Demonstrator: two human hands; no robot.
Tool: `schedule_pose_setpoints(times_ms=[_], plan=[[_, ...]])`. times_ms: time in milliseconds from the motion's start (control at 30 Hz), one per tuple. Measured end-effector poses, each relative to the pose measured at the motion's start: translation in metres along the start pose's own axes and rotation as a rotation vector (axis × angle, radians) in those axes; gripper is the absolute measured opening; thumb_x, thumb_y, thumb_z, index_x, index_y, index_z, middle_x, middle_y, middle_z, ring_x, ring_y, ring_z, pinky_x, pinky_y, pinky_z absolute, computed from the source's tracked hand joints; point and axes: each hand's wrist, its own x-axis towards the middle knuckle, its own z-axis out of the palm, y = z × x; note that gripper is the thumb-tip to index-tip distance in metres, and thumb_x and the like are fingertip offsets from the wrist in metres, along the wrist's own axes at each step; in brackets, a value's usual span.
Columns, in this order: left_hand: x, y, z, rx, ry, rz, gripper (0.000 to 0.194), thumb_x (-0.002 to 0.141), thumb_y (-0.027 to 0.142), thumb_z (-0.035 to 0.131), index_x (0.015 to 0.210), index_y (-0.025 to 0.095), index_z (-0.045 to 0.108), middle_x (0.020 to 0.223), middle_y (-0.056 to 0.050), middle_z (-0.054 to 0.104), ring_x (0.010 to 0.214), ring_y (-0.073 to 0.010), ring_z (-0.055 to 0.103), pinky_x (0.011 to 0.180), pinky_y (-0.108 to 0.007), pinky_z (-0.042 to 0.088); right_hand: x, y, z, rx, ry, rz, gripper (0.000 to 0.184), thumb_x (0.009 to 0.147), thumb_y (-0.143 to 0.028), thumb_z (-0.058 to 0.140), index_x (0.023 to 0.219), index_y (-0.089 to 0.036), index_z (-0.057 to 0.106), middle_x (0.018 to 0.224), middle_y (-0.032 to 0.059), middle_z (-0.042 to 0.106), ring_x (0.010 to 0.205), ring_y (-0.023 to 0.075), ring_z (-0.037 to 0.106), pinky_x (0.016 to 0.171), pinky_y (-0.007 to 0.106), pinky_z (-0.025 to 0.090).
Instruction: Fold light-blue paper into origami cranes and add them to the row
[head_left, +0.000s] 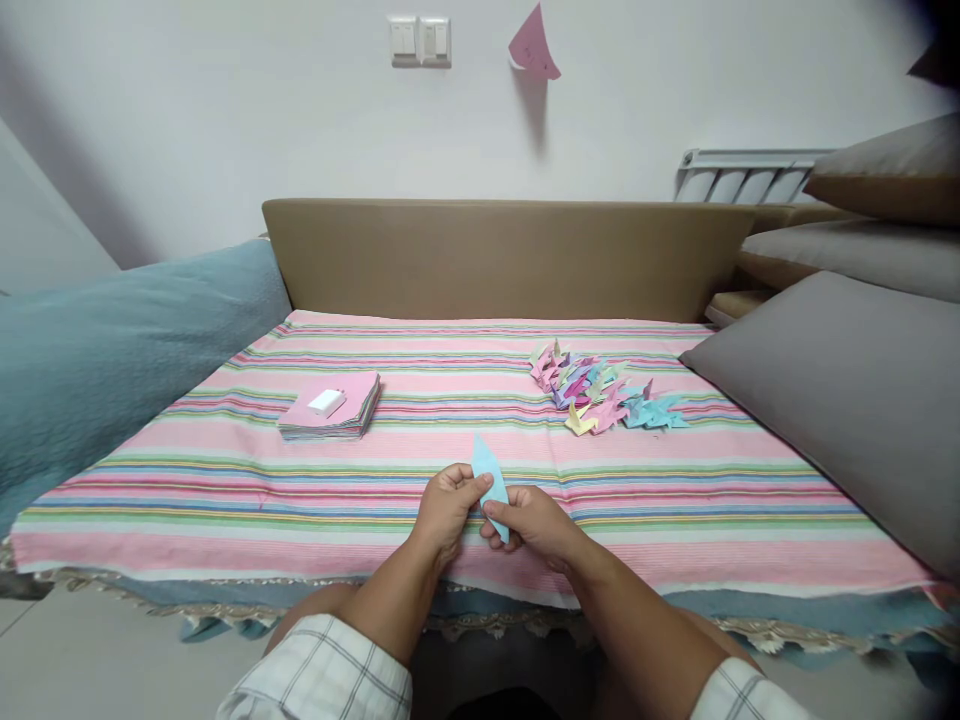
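A folded piece of light blue paper [489, 472], narrow and pointed at both ends, is held between my two hands above the front of the striped cloth. My left hand [450, 505] pinches its left edge with the thumb on top. Lower down on the right side, my right hand [534, 520] grips the same paper between thumb and curled fingers. Beyond my hands to the right lies a pile of folded paper cranes [592, 392] in pink, purple, yellow and blue. To the left sits a stack of square coloured paper [360, 405], pink on top.
A small white block [327, 402] rests on the paper stack. The striped cloth [450, 350] covers the seat, with a brown backrest [495, 260] behind. Grey cushions [847, 390] are at the right, a blue-covered armrest [150, 330] at the left. A pink paper [534, 45] hangs on the wall.
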Motion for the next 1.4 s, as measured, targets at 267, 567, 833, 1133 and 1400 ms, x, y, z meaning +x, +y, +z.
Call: schedule_pose_setpoints(times_ms=[267, 567, 833, 1133, 1400], plan=[[0.003, 0.003, -0.002, -0.025, 0.067, 0.034, 0.037, 0.049, 0.033, 0.081, 0.053, 0.015, 0.050, 0.044, 0.007, 0.048, 0.040, -0.0033, 0.039, 0.042, -0.017, 0.028, 0.000, 0.003, 0.002, -0.041, 0.003, 0.006, 0.036, 0.069, -0.049, 0.067, 0.077, -0.013, 0.062, 0.068, 0.0029, 0.067, 0.052, 0.0093, 0.057, 0.048, 0.020, 0.038], [0.006, 0.002, -0.007, 0.014, 0.030, -0.007, 0.037, 0.047, 0.035, 0.082, 0.059, 0.014, 0.055, 0.047, 0.005, 0.054, 0.039, -0.0038, 0.041, 0.042, -0.017, 0.028, 0.002, 0.001, -0.002, 0.084, 0.057, -0.104, 0.042, 0.070, -0.053, 0.065, 0.091, -0.017, 0.060, 0.077, 0.0024, 0.065, 0.066, 0.0122, 0.060, 0.057, 0.023, 0.044], [0.007, 0.000, -0.010, 0.193, -0.131, -0.097, 0.038, 0.057, 0.043, 0.075, 0.072, 0.013, 0.056, 0.050, 0.006, 0.051, 0.042, -0.0041, 0.040, 0.045, -0.018, 0.029, 0.015, 0.006, -0.009, 0.198, 0.236, -0.243, 0.042, 0.057, -0.039, 0.077, 0.081, -0.021, 0.047, 0.061, -0.0071, 0.055, 0.050, 0.0079, 0.050, 0.050, 0.020, 0.039], [0.009, 0.005, -0.022, 1.181, -0.093, 0.244, 0.015, 0.077, 0.028, 0.056, 0.086, 0.022, 0.045, 0.061, 0.006, 0.056, 0.057, -0.0121, 0.051, 0.054, -0.023, 0.029, 0.015, 0.007, -0.014, -0.265, 0.282, -0.185, 0.017, 0.069, -0.033, 0.061, 0.078, -0.019, 0.059, 0.068, -0.0011, 0.060, 0.060, 0.0142, 0.057, 0.057, 0.028, 0.046], [0.011, 0.000, -0.022, 1.542, -0.183, 0.546, 0.008, 0.076, 0.024, 0.063, 0.083, 0.020, 0.062, 0.086, -0.004, 0.063, 0.086, -0.0192, 0.054, 0.074, -0.029, 0.038, 0.015, 0.011, -0.025, -1.027, 0.312, -0.513, 0.018, 0.075, -0.014, 0.059, 0.088, -0.022, 0.069, 0.097, 0.0062, 0.063, 0.094, 0.0198, 0.055, 0.083, 0.034, 0.043]])
